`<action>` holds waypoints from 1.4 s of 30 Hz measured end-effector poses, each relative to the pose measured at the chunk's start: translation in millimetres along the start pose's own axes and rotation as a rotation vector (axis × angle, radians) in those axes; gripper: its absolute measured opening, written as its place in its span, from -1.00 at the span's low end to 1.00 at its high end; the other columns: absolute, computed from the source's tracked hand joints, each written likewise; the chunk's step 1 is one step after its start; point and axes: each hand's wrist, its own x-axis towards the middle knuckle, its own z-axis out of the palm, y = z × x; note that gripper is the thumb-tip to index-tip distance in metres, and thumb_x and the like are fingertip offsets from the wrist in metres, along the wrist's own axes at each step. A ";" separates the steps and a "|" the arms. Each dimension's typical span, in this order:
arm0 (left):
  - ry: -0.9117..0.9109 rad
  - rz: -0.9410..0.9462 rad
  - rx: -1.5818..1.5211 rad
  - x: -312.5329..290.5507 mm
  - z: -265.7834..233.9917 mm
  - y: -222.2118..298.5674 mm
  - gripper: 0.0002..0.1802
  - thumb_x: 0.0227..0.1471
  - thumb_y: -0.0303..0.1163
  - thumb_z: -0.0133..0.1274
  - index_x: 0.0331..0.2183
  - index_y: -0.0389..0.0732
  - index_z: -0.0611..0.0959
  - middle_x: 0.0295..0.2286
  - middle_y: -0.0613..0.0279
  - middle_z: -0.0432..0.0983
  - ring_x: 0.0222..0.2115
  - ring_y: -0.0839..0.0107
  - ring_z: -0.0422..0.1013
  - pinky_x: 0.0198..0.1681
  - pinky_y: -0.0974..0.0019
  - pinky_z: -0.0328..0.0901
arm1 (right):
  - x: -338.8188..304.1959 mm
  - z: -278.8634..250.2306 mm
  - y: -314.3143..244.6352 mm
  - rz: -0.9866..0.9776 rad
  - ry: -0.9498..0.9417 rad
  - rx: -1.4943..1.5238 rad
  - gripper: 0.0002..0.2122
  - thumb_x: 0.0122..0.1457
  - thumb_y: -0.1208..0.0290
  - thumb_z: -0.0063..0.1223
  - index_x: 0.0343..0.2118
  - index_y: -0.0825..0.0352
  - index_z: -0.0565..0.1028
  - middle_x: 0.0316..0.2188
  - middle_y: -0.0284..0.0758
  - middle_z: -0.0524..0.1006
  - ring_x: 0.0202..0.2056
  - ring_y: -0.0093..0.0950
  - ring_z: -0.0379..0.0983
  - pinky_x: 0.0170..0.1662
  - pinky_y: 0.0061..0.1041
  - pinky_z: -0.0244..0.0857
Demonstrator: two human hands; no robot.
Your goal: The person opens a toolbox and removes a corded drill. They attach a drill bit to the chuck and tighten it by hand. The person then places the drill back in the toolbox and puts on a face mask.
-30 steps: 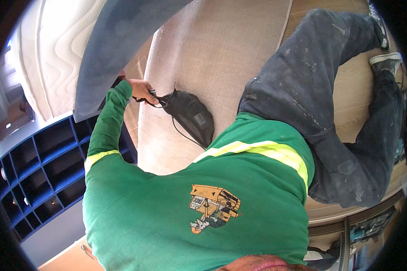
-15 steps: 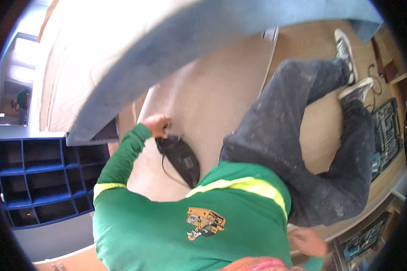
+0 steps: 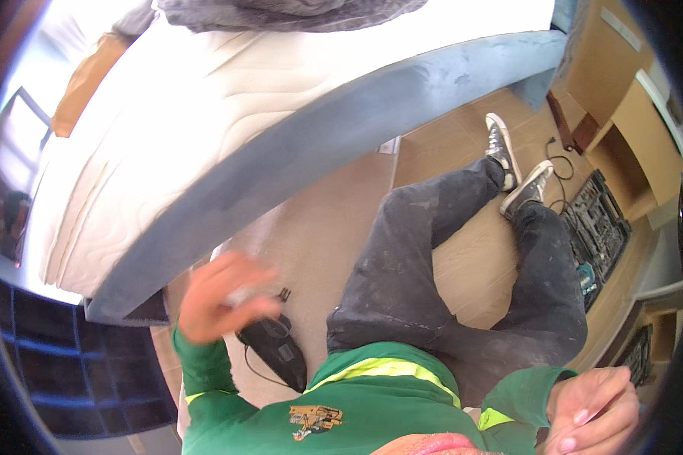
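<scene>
My left hand [image 3: 224,297] is raised above the board at left, smeared by motion. A pale blur shows between its thumb and fingers, and I cannot tell whether it is an object. Just below that hand lies a black elongated object [image 3: 281,356] with a thin cord along its side and a small dark pronged end; its kind is unclear. My right hand [image 3: 596,409] is up at the lower right, fingers curled in and thumb close to them. Whatever it may hold is too small or hidden to name.
A bed with a white mattress [image 3: 205,114] and curved grey-blue side rail [image 3: 311,159] fills the far side. My outstretched legs [image 3: 410,265] cross the wooden floor. An open tool case [image 3: 599,220] lies at right, near a dark cable [image 3: 565,167]. Blue-edged shelving [image 3: 68,353] stands left.
My left hand has lifted away from the black object. The right hand has come up and outward at the lower right. The view has shifted, showing more of the mattress.
</scene>
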 end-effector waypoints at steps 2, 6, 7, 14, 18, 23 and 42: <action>0.199 0.399 -0.059 3.6 2.6 16.8 -0.58 0.12 -0.06 0.32 -0.08 -0.10 0.73 -0.32 0.15 0.60 -0.35 0.15 0.51 -0.28 0.09 0.40 | -17.6 -7.6 13.4 -0.273 0.183 -0.054 -0.87 0.15 0.25 0.25 -0.42 0.15 0.57 -0.51 -0.49 0.51 -0.49 -0.58 0.44 -0.31 -0.48 0.33; 0.681 1.127 -0.403 61.2 14.9 66.9 -0.69 0.22 -0.13 0.23 -0.06 -0.02 0.66 -0.20 0.44 0.52 -0.32 0.43 0.48 -0.25 0.27 0.36 | -2.4 29.2 23.7 -0.307 0.258 0.132 -0.80 0.21 0.24 0.14 -0.52 0.09 0.44 -0.59 -0.54 0.40 -0.54 -0.60 0.39 -0.34 -0.48 0.24; 0.837 1.268 -0.423 78.5 21.5 83.2 -0.78 0.15 -0.26 0.28 -0.16 -0.02 0.66 -0.28 0.58 0.49 -0.44 0.63 0.43 -0.36 0.44 0.31 | 7.2 42.3 24.0 -0.283 0.234 0.178 -0.79 0.28 0.20 0.06 -0.47 0.13 0.40 -0.57 -0.51 0.37 -0.54 -0.58 0.38 -0.36 -0.36 0.27; 0.674 1.196 -0.814 124.0 68.1 92.1 -0.84 0.03 -0.57 0.24 -0.38 -0.05 0.65 -0.46 0.55 0.50 -0.57 0.62 0.42 -0.45 0.44 0.17 | 4.4 32.8 9.6 -0.044 0.176 0.167 -0.75 0.12 0.32 0.14 -0.66 0.18 0.42 -0.65 -0.45 0.39 -0.61 -0.53 0.36 -0.41 -0.32 0.29; 0.606 1.205 -0.885 132.4 76.4 94.8 -0.79 0.01 -0.66 0.19 -0.42 -0.07 0.68 -0.44 0.54 0.57 -0.61 0.60 0.44 -0.48 0.43 0.16 | -2.7 16.2 10.1 -0.049 0.120 0.198 -0.83 0.08 0.41 0.18 -0.62 0.20 0.50 -0.60 -0.46 0.45 -0.58 -0.51 0.39 -0.43 -0.34 0.23; 0.319 0.942 -1.051 128.0 77.4 94.5 -0.81 0.09 -0.60 0.21 -0.33 -0.04 0.74 -0.33 0.51 0.64 -0.57 0.54 0.49 -0.48 0.43 0.23 | -7.6 14.1 6.1 0.097 0.234 0.159 -0.87 0.06 0.52 0.20 -0.60 0.24 0.53 -0.56 -0.43 0.49 -0.59 -0.49 0.38 -0.42 -0.37 0.22; 0.124 0.732 -0.634 137.9 81.2 76.3 -0.76 -0.02 -0.58 0.28 -0.38 -0.24 0.50 -0.39 0.12 0.55 -0.49 0.20 0.58 -0.45 0.17 0.46 | -32.0 1.6 26.9 0.168 0.009 -0.418 -0.76 0.03 0.53 0.37 -0.38 0.31 0.44 -0.48 -0.33 0.33 -0.54 -0.40 0.35 -0.49 -0.32 0.23</action>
